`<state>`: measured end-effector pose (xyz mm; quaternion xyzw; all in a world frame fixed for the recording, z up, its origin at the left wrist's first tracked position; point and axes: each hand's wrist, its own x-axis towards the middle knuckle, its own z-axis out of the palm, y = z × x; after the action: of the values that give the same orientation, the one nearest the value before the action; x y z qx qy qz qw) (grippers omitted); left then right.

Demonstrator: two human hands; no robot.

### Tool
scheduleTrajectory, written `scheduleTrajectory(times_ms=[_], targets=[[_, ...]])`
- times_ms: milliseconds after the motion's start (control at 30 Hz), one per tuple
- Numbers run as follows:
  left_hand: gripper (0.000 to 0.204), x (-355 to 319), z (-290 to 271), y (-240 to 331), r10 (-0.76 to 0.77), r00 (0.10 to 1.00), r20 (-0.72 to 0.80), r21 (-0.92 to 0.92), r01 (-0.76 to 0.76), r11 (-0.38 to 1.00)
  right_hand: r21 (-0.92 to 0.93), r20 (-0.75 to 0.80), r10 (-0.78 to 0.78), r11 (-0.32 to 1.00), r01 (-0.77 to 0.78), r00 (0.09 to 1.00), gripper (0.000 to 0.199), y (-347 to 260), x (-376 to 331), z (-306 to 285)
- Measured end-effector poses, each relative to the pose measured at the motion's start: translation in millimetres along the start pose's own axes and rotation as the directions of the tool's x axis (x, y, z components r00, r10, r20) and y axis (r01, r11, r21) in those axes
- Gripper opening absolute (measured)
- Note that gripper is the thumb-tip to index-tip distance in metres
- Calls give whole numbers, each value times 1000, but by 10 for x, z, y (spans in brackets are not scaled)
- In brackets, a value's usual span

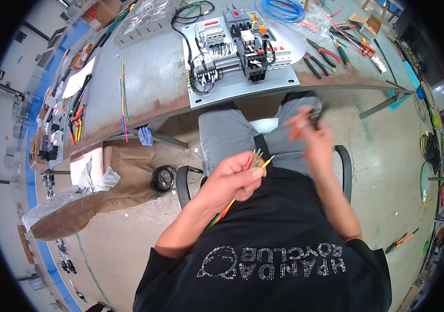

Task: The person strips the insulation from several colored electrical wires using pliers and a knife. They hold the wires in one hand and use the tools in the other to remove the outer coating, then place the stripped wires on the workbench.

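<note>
Left hand (235, 179) fingers pinch coloured wires (255, 158); right hand (313, 136) blurred, fingers' state unclear, near wire tips.

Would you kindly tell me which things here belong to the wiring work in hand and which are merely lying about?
In hand:
- left hand gripping coloured wires
- right hand, blurred, on a dark tool

Lying about:
- panel of electrical parts
- pliers
- blue cable coil
- loose wires

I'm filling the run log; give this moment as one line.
left hand: holds coloured wires | right hand: blurred, dark tool | ahead: panel
</note>
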<state>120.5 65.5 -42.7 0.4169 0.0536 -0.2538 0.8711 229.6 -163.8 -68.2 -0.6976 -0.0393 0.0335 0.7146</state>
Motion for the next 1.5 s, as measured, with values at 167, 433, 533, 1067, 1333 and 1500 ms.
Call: scheduleTrajectory(times_ms=[167,433,533,1067,1333,1500], targets=[[14,27,70,175,42,997,60,1,-42,999,-327,278,-337,848,418,900,35,-68,-51,-433],[16,10,41,148,36,997,73,-35,-33,999,-303,453,-378,786,538,807,53,-211,-352,59],[16,-3,39,179,26,997,67,-55,-22,998,-328,462,-420,738,590,781,58,-215,-355,92],[19,12,-7,98,-19,992,126,-118,34,992,-416,497,-473,606,678,727,69,-252,-426,77],[18,12,9,105,-35,990,140,-108,50,993,-290,525,-411,737,610,745,63,-213,-428,63],[18,0,-16,96,-22,991,133,-75,32,997,-291,517,-407,744,601,753,60,-234,-441,82]])
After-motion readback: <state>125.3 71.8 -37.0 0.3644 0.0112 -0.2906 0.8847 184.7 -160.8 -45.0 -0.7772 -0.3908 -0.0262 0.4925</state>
